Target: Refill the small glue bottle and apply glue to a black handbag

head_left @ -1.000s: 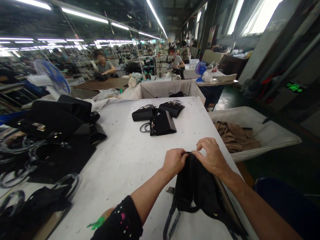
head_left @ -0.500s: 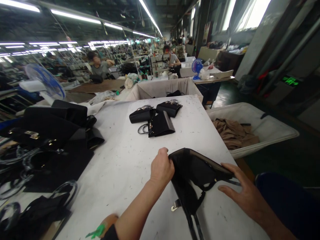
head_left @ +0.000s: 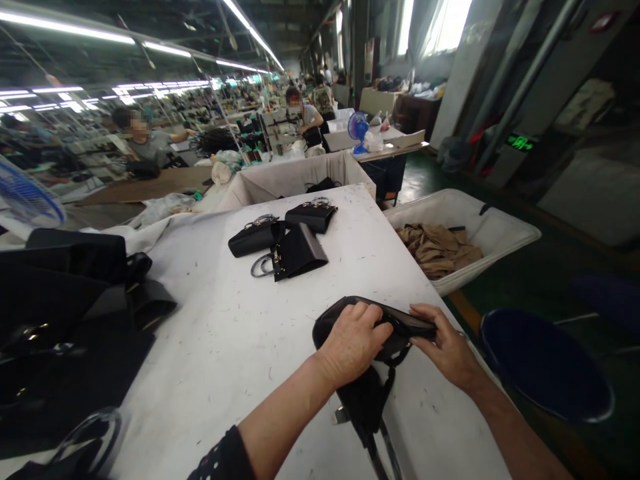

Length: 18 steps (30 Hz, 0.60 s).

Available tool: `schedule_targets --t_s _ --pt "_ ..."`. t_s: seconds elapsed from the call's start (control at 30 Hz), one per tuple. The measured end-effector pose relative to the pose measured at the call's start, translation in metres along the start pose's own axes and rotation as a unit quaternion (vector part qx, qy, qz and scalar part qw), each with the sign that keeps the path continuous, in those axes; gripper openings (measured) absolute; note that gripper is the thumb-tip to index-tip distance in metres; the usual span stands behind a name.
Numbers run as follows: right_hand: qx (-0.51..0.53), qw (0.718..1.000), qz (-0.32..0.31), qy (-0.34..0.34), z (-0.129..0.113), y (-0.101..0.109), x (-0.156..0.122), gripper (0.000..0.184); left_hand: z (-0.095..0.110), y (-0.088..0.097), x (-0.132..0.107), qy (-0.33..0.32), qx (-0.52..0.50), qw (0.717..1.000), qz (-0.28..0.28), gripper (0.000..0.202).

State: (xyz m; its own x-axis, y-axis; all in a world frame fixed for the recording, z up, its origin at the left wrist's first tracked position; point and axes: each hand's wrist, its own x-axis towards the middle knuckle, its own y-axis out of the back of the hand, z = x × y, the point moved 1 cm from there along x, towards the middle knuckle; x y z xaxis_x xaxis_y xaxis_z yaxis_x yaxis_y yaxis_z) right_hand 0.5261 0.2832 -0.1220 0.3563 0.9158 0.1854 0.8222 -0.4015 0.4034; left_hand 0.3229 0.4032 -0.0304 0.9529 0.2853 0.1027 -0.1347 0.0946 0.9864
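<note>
A black handbag (head_left: pixel 369 400) lies tilted on the white table in front of me, its handles trailing toward the near edge. My left hand (head_left: pixel 354 340) rests over its middle, fingers curled onto the bag; the fingertips are partly hidden. At the bag's right end, my right hand (head_left: pixel 443 343) pinches the edge between thumb and fingers. A metal clasp tab pokes out on the left, partly under my left forearm. Farther up the table sit three small black handbags, the closest one (head_left: pixel 301 253) on its side with its looped handle pointing left.
A pile of black bags (head_left: pixel 65 333) covers the table's left side. Right of the table stands a white bin (head_left: pixel 500 220) holding brown fabric (head_left: pixel 435 250). A blue stool (head_left: pixel 545 363) is at the right. Behind the table is a cloth-lined bin (head_left: pixel 300 170); people work farther back.
My left hand has gone from the bag's upper left corner onto its middle. My right hand has closed on the right end. The view has turned right.
</note>
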Motion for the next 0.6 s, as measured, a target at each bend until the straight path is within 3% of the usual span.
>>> schedule_targets --t_s 0.1,0.3,0.6 --pt "0.002 1.000 -0.003 -0.001 -0.003 0.002 0.005 0.047 -0.001 0.000 0.005 0.016 -0.011 1.000 -0.003 0.036" --pt "0.017 1.000 -0.003 -0.007 -0.004 0.004 0.013 0.044 -0.005 -0.002 0.007 0.028 -0.040 0.999 -0.005 0.013" --pt "0.064 0.998 -0.007 -0.012 0.007 -0.001 0.022 0.031 -0.019 -0.015 0.002 0.144 -0.122 0.967 0.173 0.006"
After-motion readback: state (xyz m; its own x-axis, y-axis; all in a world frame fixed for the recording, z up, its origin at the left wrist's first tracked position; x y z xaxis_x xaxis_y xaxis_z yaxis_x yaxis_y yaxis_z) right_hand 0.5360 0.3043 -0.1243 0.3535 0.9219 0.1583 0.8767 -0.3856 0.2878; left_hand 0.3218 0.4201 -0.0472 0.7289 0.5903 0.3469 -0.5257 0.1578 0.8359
